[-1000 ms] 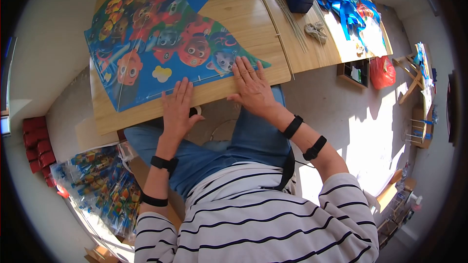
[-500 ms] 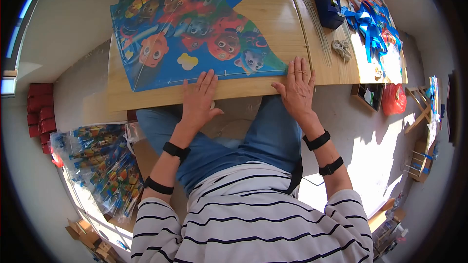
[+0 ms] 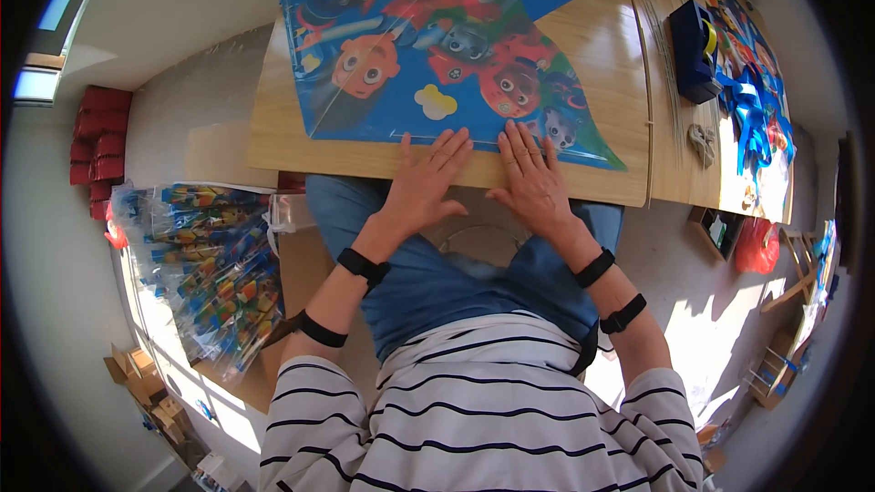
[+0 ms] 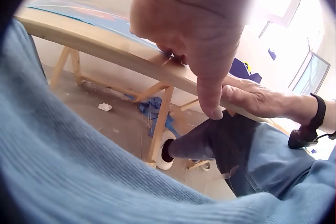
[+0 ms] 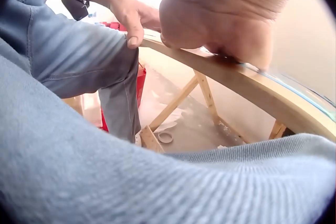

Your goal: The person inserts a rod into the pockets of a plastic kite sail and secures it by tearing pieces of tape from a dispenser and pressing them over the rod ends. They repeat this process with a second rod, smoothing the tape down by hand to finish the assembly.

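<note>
A blue plastic kite sail point(image 3: 436, 102) printed with cartoon characters lies flat on the wooden table, its straight edge towards me. Along that edge runs a thin pale strip. My left hand point(image 3: 424, 187) rests palm down on the near border, fingers straight and thumb out over the table's rim. Close beside it, my right hand point(image 3: 533, 187) lies flat with its fingertips on the same border, left of a grey cartoon dog. Neither holds anything. In the left wrist view, the left hand point(image 4: 194, 24) shows from beneath at the wooden edge, the right hand point(image 4: 257, 98) beyond it.
Thin sticks point(image 3: 658, 64), a dark blue tape dispenser point(image 3: 690, 53) and blue ribbon point(image 3: 749, 118) lie towards the right on the table point(image 3: 602, 46). Bagged printed pieces point(image 3: 214, 264) sit low at left, near stacked red packages point(image 3: 98, 146). A red bag point(image 3: 758, 246) stands at right.
My right hand first slid right to the sail's pointed end, then came back left beside the left hand. The left hand stays near the border's middle. The view has swung, shifting the table rightward.
</note>
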Motion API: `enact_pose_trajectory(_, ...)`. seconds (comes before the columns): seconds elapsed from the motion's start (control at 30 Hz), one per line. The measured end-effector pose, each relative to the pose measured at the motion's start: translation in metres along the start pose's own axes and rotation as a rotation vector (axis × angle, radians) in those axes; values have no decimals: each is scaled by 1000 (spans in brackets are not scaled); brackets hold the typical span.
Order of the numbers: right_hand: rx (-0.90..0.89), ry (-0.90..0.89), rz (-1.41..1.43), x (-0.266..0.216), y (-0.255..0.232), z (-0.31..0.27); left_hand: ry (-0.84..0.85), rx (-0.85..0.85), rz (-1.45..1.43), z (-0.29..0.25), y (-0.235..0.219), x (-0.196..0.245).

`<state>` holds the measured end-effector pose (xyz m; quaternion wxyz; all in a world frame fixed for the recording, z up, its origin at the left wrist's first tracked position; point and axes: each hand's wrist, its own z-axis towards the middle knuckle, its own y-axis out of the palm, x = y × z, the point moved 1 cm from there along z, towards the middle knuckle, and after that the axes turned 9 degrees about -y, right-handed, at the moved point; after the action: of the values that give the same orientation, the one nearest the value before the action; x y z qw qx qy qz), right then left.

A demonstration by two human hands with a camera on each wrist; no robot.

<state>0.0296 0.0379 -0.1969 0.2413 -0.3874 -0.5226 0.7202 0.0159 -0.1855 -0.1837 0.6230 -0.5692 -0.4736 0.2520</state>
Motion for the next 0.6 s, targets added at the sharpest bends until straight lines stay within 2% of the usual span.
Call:
enact_pose_trajectory(0.17,-20,9,-12,-1,-2,2,-36,-124,95,-19,-26,-36)
enact_pose_trajectory(0.37,-9,18,-13,-1,-1,3,-111,-78,137,-34,-35,-62)
enact_pose_trajectory(0.6,-13,21,-9,-1,-1,4,-310,60,143,-46,-38,-79)
